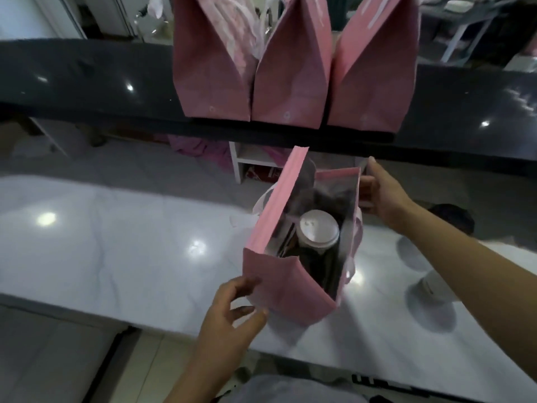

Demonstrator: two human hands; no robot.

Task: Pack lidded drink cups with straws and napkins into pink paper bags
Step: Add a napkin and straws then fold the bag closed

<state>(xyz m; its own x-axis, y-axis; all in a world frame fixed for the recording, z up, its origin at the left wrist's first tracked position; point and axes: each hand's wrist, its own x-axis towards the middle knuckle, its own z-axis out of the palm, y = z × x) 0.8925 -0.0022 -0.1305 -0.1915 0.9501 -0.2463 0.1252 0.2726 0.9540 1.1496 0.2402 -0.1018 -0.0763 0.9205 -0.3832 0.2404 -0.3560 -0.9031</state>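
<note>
An open pink paper bag (287,286) stands on the white marble counter (116,242). Inside it sits a drink cup with a white lid (318,231), and straws or napkins show as thin strips beside the cup at its left. My left hand (232,312) touches the bag's near lower corner with fingers spread. My right hand (380,193) grips the bag's far right top edge. Three more pink paper bags (287,82) stand side by side on the raised dark shelf behind.
The dark glossy shelf (87,80) runs across the back, above the counter. A white cup (433,286) lies or stands at the right under my right forearm. The counter's near edge (145,324) drops to a tiled floor.
</note>
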